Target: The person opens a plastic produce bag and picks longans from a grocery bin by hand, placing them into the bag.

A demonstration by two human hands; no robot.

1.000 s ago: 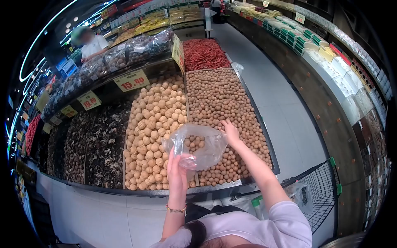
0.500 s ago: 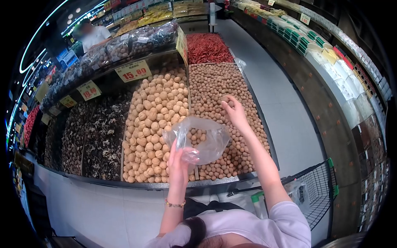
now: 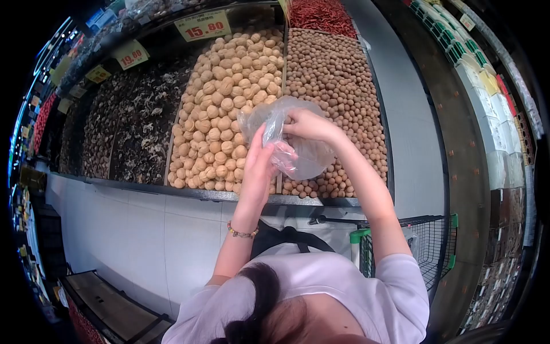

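Observation:
A clear plastic bag (image 3: 312, 155) hangs over the border between the pale walnuts (image 3: 220, 109) and the smaller brown round nuts (image 3: 338, 74). Its left side is gripped by my left hand (image 3: 263, 160), with part of the film over the fingers. My right hand (image 3: 306, 125) is at the bag's upper opening, its fingers curled inward; whatever they hold is hidden.
Dark dried goods (image 3: 152, 114) fill bins at the left, below price signs (image 3: 202, 26). Red dried chillies (image 3: 321, 16) lie beyond the brown nuts. A wire shopping cart (image 3: 427, 238) stands at the lower right, and shelves of packaged goods (image 3: 495, 126) line the right side.
My right hand has lifted from the brown nuts and come left to the bag's opening, its fingers now curled. The view has tilted down, and the person at the back left is out of view.

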